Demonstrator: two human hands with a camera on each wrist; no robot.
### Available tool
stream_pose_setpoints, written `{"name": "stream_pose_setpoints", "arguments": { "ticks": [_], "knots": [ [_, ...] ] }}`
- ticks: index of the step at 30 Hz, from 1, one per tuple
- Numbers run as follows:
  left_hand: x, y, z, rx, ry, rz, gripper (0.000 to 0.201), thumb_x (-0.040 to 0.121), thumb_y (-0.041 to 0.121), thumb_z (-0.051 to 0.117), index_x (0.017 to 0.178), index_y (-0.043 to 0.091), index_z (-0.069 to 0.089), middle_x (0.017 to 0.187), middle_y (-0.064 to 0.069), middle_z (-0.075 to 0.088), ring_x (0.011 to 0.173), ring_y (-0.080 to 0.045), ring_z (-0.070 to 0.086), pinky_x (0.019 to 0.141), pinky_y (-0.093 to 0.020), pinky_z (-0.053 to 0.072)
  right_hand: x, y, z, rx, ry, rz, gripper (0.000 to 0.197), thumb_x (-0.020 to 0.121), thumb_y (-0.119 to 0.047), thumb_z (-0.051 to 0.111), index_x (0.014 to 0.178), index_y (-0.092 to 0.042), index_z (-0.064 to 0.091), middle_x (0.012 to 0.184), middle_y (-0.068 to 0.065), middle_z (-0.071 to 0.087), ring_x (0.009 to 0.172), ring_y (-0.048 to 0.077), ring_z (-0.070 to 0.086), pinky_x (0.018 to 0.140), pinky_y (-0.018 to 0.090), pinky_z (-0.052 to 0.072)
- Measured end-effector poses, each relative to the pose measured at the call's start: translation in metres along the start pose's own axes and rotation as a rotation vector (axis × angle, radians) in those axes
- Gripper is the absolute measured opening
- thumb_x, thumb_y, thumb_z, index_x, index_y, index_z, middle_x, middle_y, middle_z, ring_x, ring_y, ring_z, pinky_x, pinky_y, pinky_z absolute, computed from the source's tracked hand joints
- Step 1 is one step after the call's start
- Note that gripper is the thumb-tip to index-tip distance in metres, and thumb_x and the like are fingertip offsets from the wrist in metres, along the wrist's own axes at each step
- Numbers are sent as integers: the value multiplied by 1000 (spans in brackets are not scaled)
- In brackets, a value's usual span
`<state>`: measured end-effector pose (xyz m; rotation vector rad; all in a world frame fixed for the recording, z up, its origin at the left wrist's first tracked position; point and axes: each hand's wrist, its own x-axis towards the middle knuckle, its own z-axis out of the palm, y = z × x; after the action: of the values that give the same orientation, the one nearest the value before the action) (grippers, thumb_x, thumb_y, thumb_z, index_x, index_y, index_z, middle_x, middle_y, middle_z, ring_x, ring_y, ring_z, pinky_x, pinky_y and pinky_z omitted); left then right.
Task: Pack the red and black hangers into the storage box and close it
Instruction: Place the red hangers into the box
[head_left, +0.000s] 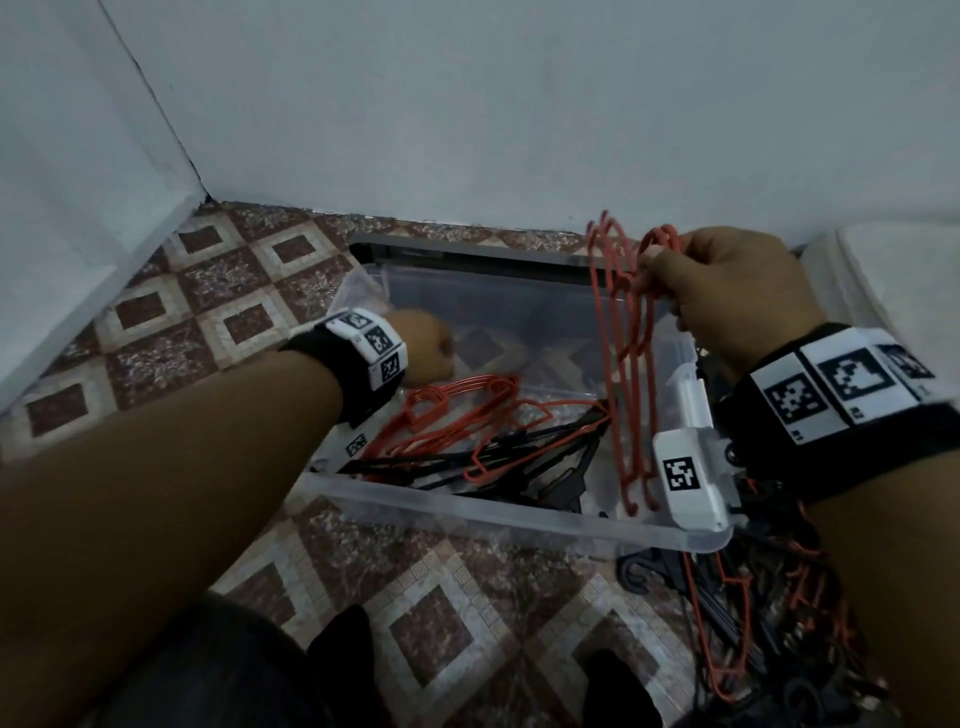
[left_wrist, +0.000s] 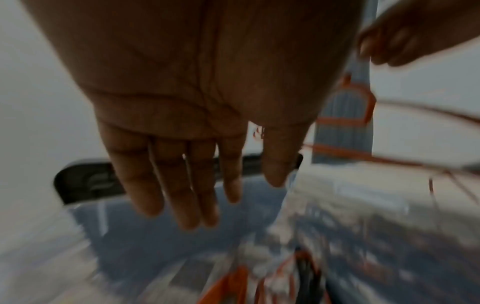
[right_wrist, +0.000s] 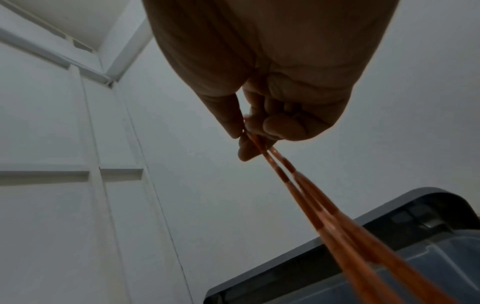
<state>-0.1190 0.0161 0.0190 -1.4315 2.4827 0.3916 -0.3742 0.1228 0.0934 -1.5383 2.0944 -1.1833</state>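
Note:
A clear plastic storage box (head_left: 519, 519) stands open on the tiled floor, its dark lid (head_left: 467, 249) propped behind it against the wall. Red hangers (head_left: 457, 410) and black hangers (head_left: 524, 457) lie tangled in its near half. My right hand (head_left: 727, 291) pinches a few red hangers (head_left: 623, 364) near their hooks and holds them hanging over the box's right side; the right wrist view shows those red hangers (right_wrist: 324, 216) running down from the fingers (right_wrist: 280, 125). My left hand (head_left: 426, 345) hovers inside the box, and its fingers (left_wrist: 182, 185) are straight and hold nothing.
A heap of loose red and black hangers (head_left: 769, 597) lies on the floor right of the box. White latches (head_left: 691, 478) sit on the box's right rim. A white wall runs behind, a white panel stands at the left, and my knees show at the bottom.

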Motion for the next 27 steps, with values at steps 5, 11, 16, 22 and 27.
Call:
{"name": "stream_pose_setpoints", "arguments": {
  "ticks": [5, 11, 16, 22, 27],
  "knots": [
    [18, -27, 64, 275, -442, -70, 59, 86, 62, 57, 123, 17, 64, 127, -8, 62, 114, -30, 59, 99, -39, 47, -3, -6, 0, -55, -30, -27, 36, 96, -41, 53, 71, -21, 71, 70, -4, 72, 63, 21, 65, 73, 49, 57],
    [32, -43, 101, 481, -542, -34, 35, 86, 46, 59, 109, 20, 68, 107, -5, 67, 96, -29, 65, 91, -44, 54, -4, -5, 10, -56, -146, -30, 35, 98, -37, 54, 73, -20, 70, 66, 0, 70, 60, 21, 65, 71, 49, 57],
    [43, -47, 76, 257, -318, -48, 33, 95, 33, 58, 118, 11, 65, 112, -6, 65, 107, -29, 61, 77, -26, 41, -3, 1, 14, -72, -191, -18, 28, 99, -34, 54, 79, -20, 68, 69, -1, 70, 62, 18, 66, 73, 46, 58],
    [35, -46, 25, -82, 138, -54, 27, 93, 44, 58, 84, 18, 61, 86, -5, 63, 79, -25, 55, 70, -29, 40, 0, 9, 12, -215, -165, -37, 26, 98, -38, 54, 86, -19, 67, 80, 3, 69, 74, 22, 64, 68, 35, 53],
    [18, -30, -11, -201, 343, 30, 27, 92, 42, 61, 76, 22, 52, 75, 4, 47, 74, -22, 52, 66, -28, 33, -2, 11, 10, -237, -116, -30, 19, 97, -36, 57, 100, -20, 66, 87, -1, 69, 81, 18, 63, 63, 27, 39]
  ]
}}
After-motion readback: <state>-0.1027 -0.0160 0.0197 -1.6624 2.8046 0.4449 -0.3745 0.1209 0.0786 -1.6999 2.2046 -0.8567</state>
